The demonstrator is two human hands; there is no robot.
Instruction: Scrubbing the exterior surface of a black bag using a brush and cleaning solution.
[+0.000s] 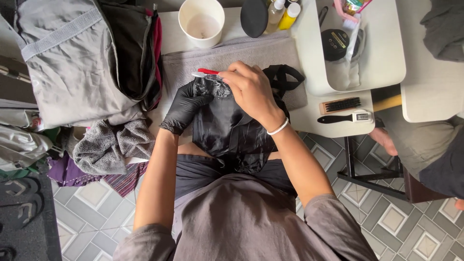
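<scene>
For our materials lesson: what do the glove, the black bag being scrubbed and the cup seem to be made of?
Glove: thin black rubber-like film, probably nitrile or latex; it clings and wrinkles.
Black bag: glossy synthetic fabric, perhaps nylon; shiny creases.
Cup: matte white, paper or plastic; unclear.

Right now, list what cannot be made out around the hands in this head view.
- Brush head of the red-handled brush: hidden by the right hand.
- Black bag: lower part hidden behind the person's torso.
- Left hand: palm hidden inside the black glove, pressed on the bag.
- Grey garment: cut off by the top edge.
</scene>
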